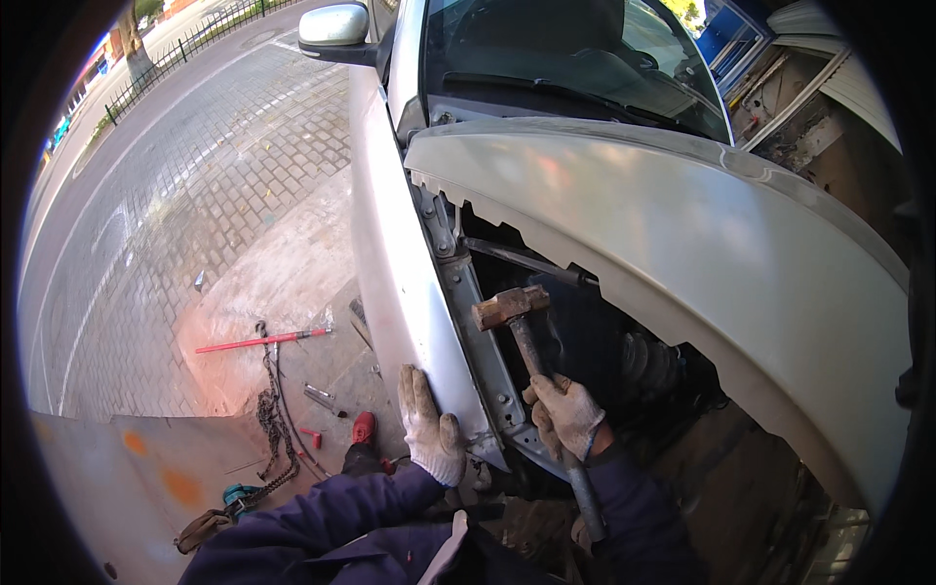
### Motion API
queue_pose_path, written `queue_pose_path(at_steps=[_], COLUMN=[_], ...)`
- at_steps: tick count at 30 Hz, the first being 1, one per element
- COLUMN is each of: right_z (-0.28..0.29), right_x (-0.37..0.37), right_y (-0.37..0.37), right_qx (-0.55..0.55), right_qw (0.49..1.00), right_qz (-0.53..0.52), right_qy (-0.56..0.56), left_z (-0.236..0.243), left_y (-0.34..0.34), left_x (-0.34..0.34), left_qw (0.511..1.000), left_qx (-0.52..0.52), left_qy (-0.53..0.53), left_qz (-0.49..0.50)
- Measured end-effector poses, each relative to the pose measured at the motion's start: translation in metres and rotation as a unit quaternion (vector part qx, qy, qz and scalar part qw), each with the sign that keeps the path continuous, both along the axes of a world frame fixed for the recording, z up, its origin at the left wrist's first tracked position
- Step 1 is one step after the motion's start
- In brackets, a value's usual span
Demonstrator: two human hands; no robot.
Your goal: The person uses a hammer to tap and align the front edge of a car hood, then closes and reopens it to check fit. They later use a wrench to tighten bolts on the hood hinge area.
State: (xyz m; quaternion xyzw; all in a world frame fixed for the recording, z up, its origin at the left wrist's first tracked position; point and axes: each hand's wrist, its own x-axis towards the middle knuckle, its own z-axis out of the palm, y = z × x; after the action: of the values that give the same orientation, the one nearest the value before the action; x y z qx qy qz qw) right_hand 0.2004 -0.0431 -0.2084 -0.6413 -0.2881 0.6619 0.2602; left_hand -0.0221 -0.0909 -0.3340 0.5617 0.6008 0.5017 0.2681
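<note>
My gloved right hand (568, 417) is wrapped round the dark handle of a hammer (511, 307) with a rusty, blocky head. The head is raised over the metal rail (478, 322) at the edge of a car's engine bay. On the outer face of the silver front fender (395, 283), near its front end, my gloved left hand (429, 429) rests flat with fingers stretched. It holds nothing. A raised hood (663, 234) stands to the right of the rail, and the bay beneath it is mostly in shadow.
A side mirror (333, 26) juts out at the top. On the ground at left lie a red bar (263, 340), a chain (268, 414) and small tools (324, 399). A large panel with orange spots (127, 478) sits at lower left. My red shoe (364, 427) shows beside the car.
</note>
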Motion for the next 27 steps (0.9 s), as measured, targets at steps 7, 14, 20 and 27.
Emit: queue_pose_path(at_steps=[7, 14, 20, 27], right_z=[0.035, -0.001, 0.007, 0.019], right_x=[0.024, -0.034, 0.020, -0.031], right_y=[0.020, 0.014, 0.023, 0.039], right_qx=[0.103, 0.010, 0.048, 0.055], right_qw=[0.939, 0.998, 0.996, 0.980], right_qz=[-0.325, 0.005, -0.080, -0.190], right_qy=[0.049, -0.069, 0.004, -0.024], left_z=[0.002, 0.001, -0.004, -0.002], left_y=[-0.002, -0.002, -0.001, 0.000], left_x=[0.000, 0.003, 0.003, 0.005], left_qw=[1.000, 1.000, 1.000, 0.999], left_qx=[-0.001, 0.002, 0.019, 0.037], left_qy=[-0.002, 0.004, 0.004, 0.005], left_qz=[0.005, 0.009, 0.014, 0.025])
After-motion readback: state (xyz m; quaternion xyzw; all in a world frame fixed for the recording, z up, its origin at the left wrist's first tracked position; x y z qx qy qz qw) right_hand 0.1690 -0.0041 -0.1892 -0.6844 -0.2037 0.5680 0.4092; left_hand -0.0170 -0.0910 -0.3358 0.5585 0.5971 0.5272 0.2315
